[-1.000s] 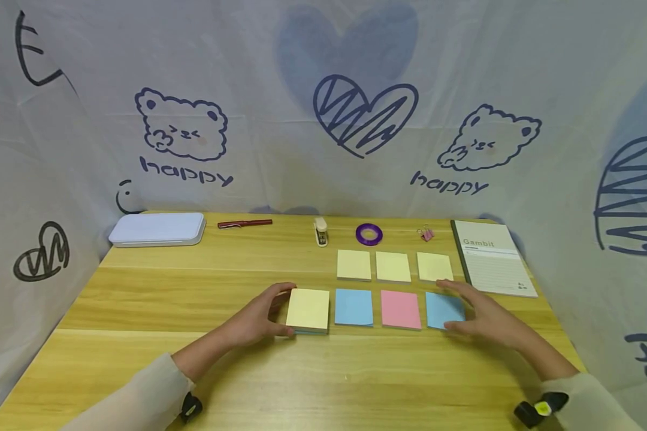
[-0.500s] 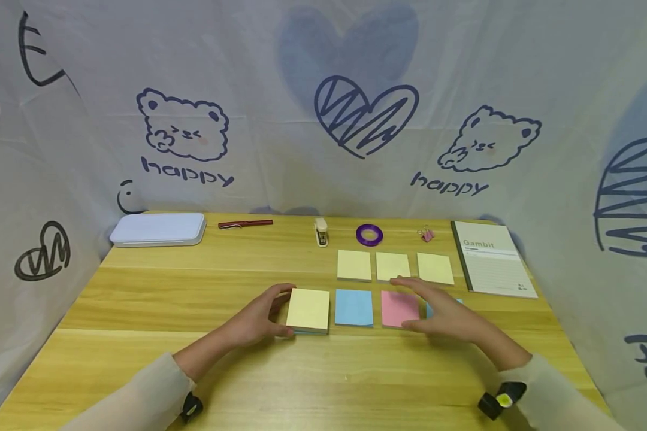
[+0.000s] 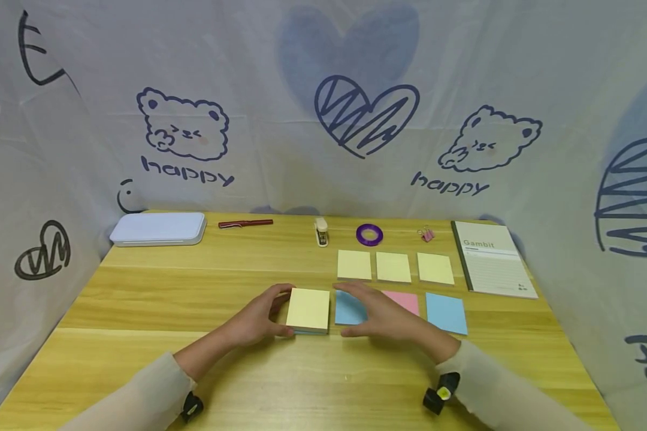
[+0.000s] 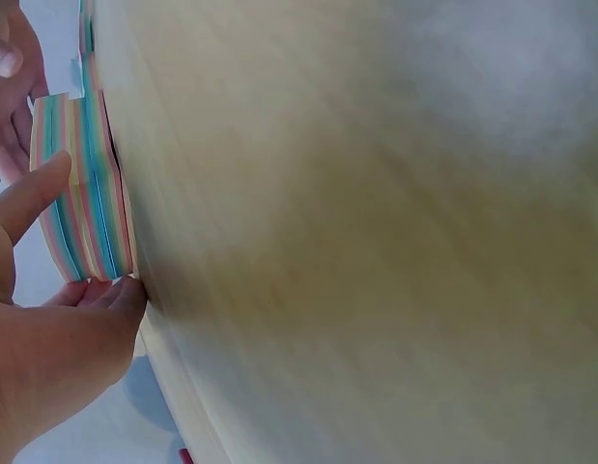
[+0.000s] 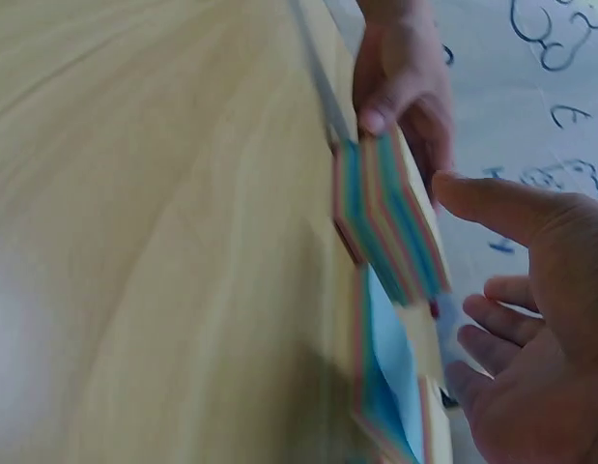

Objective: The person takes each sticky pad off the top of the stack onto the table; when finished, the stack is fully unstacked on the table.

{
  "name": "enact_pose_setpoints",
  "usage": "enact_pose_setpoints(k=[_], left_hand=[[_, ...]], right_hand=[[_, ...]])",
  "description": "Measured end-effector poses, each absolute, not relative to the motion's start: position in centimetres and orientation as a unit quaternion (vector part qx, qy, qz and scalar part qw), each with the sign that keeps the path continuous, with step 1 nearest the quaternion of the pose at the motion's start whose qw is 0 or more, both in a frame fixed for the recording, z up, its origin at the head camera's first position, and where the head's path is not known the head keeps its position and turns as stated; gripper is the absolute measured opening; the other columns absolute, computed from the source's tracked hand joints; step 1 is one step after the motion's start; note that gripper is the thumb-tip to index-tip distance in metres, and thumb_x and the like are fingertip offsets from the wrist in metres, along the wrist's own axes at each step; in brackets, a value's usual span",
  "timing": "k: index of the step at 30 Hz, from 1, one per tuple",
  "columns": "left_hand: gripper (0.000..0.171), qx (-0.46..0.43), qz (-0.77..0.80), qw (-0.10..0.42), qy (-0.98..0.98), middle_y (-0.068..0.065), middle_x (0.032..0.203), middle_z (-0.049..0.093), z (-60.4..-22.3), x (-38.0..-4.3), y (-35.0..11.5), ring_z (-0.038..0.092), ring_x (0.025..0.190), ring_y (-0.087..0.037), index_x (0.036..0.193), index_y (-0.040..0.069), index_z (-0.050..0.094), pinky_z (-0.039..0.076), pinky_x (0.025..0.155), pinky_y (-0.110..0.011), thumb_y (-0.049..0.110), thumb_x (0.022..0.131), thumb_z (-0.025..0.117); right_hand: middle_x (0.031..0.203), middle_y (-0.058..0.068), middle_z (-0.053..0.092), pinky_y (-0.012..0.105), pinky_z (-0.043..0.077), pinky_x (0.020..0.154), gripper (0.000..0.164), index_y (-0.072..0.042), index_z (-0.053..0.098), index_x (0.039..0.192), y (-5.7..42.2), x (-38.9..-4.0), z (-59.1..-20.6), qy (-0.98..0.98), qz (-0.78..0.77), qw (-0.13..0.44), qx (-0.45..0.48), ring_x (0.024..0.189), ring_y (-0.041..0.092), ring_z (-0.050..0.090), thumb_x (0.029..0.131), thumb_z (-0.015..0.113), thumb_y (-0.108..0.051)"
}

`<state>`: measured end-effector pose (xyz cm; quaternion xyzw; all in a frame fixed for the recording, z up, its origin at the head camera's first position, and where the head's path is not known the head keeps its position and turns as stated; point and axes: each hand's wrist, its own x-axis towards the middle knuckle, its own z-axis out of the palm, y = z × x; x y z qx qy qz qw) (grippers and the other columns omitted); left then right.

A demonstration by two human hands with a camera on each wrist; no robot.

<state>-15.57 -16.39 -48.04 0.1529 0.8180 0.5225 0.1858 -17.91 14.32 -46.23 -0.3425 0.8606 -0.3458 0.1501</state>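
Observation:
A stack of sticky note pads (image 3: 308, 308), yellow on top with striped coloured sides, sits at the middle of the table. My left hand (image 3: 253, 320) holds its left side, thumb along the near face and fingers behind; the left wrist view shows the striped stack (image 4: 81, 217) between them. My right hand (image 3: 385, 317) hovers over a blue sticky note pad (image 3: 349, 307), thumb and fingers spread, just right of the stack. In the right wrist view that hand (image 5: 550, 319) holds nothing. A pink pad (image 3: 407, 299) is partly hidden behind it; another blue pad (image 3: 446, 312) lies farther right.
Three yellow pads (image 3: 393, 267) form a row behind. Along the back are a white case (image 3: 159, 229), a dark red pen (image 3: 245, 224), a small white stapler (image 3: 321, 232), a purple tape roll (image 3: 369, 234), pink binder clips (image 3: 426, 234) and a notebook (image 3: 493, 257).
My right hand has moved left, from the right blue pad across the pink one to the blue pad beside the stack. My left hand has stayed at the stack.

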Motion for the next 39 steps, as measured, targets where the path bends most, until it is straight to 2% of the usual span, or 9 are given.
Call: enact_pose_setpoints(k=[6, 19, 30, 39], left_hand=[[0.088, 0.163, 0.512, 0.181, 0.824, -0.03, 0.159, 0.036, -47.8, -15.4, -16.4, 0.036, 0.147, -0.048, 0.154, -0.005, 0.032, 0.032, 0.12, -0.058, 0.002, 0.084, 0.085], [0.088, 0.165, 0.52, 0.184, 0.817, -0.03, 0.159, 0.035, -48.1, -15.6, -16.5, 0.034, 0.148, -0.047, 0.154, -0.005, 0.032, 0.032, 0.121, -0.058, 0.0, 0.084, 0.084], [0.084, 0.169, 0.521, 0.185, 0.816, -0.028, 0.161, 0.033, -48.0, -15.5, -16.5, 0.03, 0.15, -0.048, 0.153, -0.005, 0.034, 0.03, 0.121, -0.059, 0.0, 0.085, 0.083], [0.082, 0.171, 0.519, 0.178, 0.818, -0.029, 0.16, 0.034, -48.0, -15.4, -16.5, 0.031, 0.149, -0.048, 0.152, -0.004, 0.036, 0.031, 0.12, -0.059, 0.001, 0.085, 0.083]], right_hand=[[0.163, 0.013, 0.037, 0.056, 0.035, 0.121, 0.093, -0.008, 0.036, 0.16, 11.4, -17.6, -47.0, 0.86, -0.356, 0.157, -0.33, 0.15, 0.036, 0.035, 0.086, 0.086, -0.036], [0.154, 0.011, 0.048, 0.049, 0.042, 0.117, 0.083, -0.007, 0.045, 0.154, 9.6, -16.8, -47.5, 0.876, -0.35, 0.106, -0.315, 0.142, 0.033, 0.047, 0.086, 0.086, -0.028], [0.154, 0.009, 0.048, 0.055, 0.046, 0.113, 0.082, -0.008, 0.046, 0.154, 12.5, -14.7, -47.3, 0.875, -0.366, 0.083, -0.307, 0.14, 0.034, 0.049, 0.085, 0.087, -0.027], [0.154, 0.001, 0.049, 0.054, 0.04, 0.117, 0.082, -0.009, 0.047, 0.153, 16.0, -11.3, -48.2, 0.875, -0.365, 0.083, -0.308, 0.143, 0.029, 0.046, 0.085, 0.087, -0.03]])
